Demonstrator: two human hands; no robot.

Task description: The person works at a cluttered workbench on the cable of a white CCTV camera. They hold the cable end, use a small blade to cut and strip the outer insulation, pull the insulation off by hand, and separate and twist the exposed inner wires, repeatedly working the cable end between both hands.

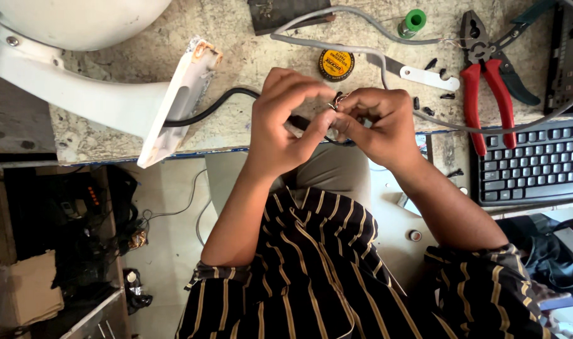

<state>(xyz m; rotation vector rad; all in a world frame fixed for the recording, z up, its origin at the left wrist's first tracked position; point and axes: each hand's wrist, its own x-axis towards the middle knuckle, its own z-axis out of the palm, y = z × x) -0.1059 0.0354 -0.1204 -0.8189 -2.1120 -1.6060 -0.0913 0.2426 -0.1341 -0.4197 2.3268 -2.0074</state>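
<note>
My left hand (pixel 283 116) and my right hand (pixel 377 122) meet above the front edge of a stone workbench (pixel 110 132). Both pinch the bared end of a black cable (pixel 220 103), where thin copper-coloured wire strands (pixel 340 100) show between the fingertips. The cable runs left from my hands into the base of a white plastic bracket (pixel 173 103). That bracket carries a white dome-shaped housing (pixel 73 19) at the top left. My fingers hide most of the stripped end.
Red-handled pliers (pixel 484 94) and a black keyboard (pixel 534 163) lie at the right. A grey cable (pixel 362 47) loops across the bench past a round yellow-and-black tin (pixel 335 64), a green-capped item (pixel 412 22), a white metal plate (pixel 428 77) and small black screws (pixel 437 66). Clutter lies on the floor below left.
</note>
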